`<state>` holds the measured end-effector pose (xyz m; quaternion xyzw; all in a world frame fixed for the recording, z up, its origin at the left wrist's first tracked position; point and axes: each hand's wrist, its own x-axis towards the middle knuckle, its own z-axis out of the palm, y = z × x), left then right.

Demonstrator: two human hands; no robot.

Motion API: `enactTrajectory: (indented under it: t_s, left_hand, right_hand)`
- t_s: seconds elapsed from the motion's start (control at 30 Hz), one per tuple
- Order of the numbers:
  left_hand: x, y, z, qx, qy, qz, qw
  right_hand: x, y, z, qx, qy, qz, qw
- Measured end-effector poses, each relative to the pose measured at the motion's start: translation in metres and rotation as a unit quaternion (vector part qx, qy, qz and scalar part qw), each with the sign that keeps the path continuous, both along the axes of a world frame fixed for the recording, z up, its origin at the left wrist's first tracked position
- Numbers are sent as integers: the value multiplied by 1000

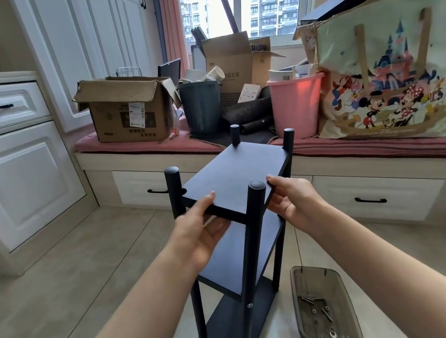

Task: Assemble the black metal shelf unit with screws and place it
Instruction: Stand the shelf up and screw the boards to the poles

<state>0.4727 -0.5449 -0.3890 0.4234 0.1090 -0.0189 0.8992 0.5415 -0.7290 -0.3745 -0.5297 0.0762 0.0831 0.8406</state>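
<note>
Nearest, a smoky translucent plastic tray sits on the tiled floor just right of the black shelf unit, holding loose screws and a small wrench. The shelf unit stands upright on the floor with three boards between four round posts; a screw head shows on the near post. The left hand grips the top board at its near edge, thumb on top and fingers curled beneath. The right hand pinches the board's right near corner, thumb above, fingers under. Beyond, a window seat with a pink cushion carries a cardboard box, a dark bin, a pink bucket and a cartoon-print tote bag.
</note>
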Motion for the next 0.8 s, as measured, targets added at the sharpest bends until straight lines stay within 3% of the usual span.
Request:
enactTrajectory:
  t_s: [0.27,0.47,0.5,0.57,0.63,0.67,0.7,0.73,0.8]
  left_hand:
    - [4,12,7,-61,-12,-1,998]
    - [0,16,11,-21,7,-8,1000]
    - [-3,19,13,28,17,-22,999]
    - [-8,31,15,234,47,-21,971]
    - [-8,49,9,475,42,98,873]
    - [-8,58,8,556,12,167,814]
    - [-7,65,6,589,-33,206,781]
    - [-7,69,6,582,-73,202,785]
    - [-5,75,4,533,-115,104,832]
  right_hand:
    - [-14,28,0,36,-8,46,998]
    - [-7,30,1,19,14,12,1000]
    - [-7,30,2,20,16,11,1000]
    - [-6,28,4,22,19,12,1000]
    - [-6,26,5,25,15,15,999]
    - [-6,24,6,26,10,20,999]
    - [-7,22,7,25,5,27,999]
    - [-7,19,7,23,3,37,999]
    - [-11,15,10,14,4,52,999]
